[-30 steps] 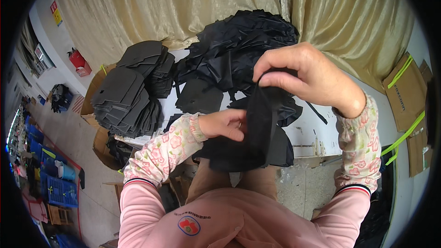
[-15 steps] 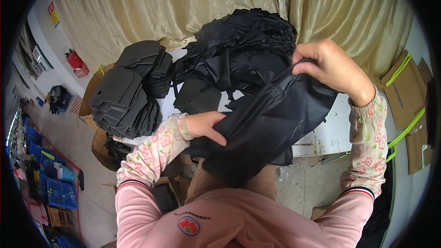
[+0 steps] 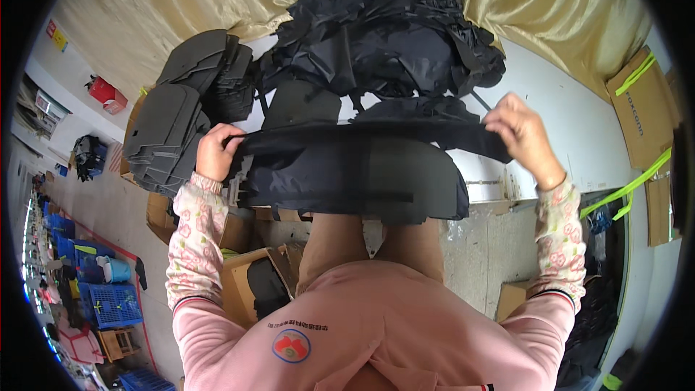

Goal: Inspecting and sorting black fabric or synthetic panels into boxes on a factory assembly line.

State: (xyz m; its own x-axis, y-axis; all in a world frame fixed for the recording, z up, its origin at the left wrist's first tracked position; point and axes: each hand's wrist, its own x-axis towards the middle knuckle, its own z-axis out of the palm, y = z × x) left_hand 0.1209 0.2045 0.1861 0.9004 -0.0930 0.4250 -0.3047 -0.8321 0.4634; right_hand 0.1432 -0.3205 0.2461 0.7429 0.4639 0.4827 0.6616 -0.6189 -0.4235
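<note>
A black fabric piece [image 3: 427, 132] is stretched sideways between my hands above the table's near side. My left hand [image 3: 216, 152] pinches its left end. At the right, my right hand [image 3: 523, 137] has its fingers closed on the other end. Just below the stretched cloth lies more black fabric [image 3: 304, 174] along the table's front edge, with a dull dark-grey panel [image 3: 400, 177] over its right half. Whether these are one piece with the cloth I hold, I cannot tell. A dark-grey shaped board [image 3: 302, 103] lies right behind the cloth.
A large heap of black fabric [image 3: 369, 25] fills the table's back. Stacks of dark-grey boards [image 3: 163, 119] stand at the left. The white tabletop [image 3: 572, 101] shows on the right. Cardboard boxes [image 3: 641, 119] are at the far right, and an open box [image 3: 246, 275] sits below.
My hands have moved apart, the left one leftward and the right one slightly down. The cloth, hanging bunched before, is now drawn out level. My left hand has closed on its end.
</note>
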